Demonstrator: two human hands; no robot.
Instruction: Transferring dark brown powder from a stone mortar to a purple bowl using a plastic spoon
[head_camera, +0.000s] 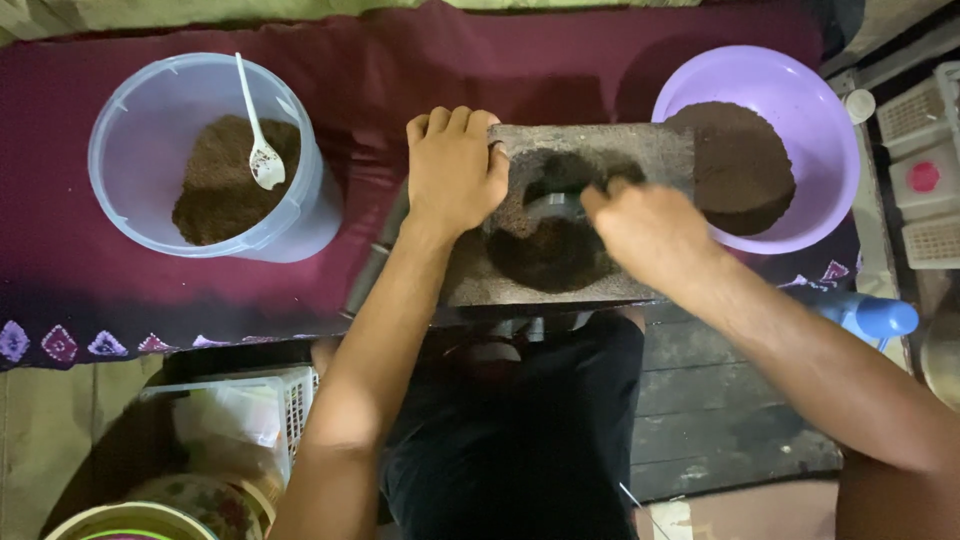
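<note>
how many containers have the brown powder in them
2: a clear tub at far left with a white spoon, and a purple bowl at far right. Others may be out of view.

A dark red cloth (400, 70) with a patterned near edge covers the surface. A clear plastic tub (130, 120) of brown powder stands toward its left edge, a purple bowl (800, 90) toward its right edge. A grey stone slab (600, 150) lies between them at the near edge.
</note>
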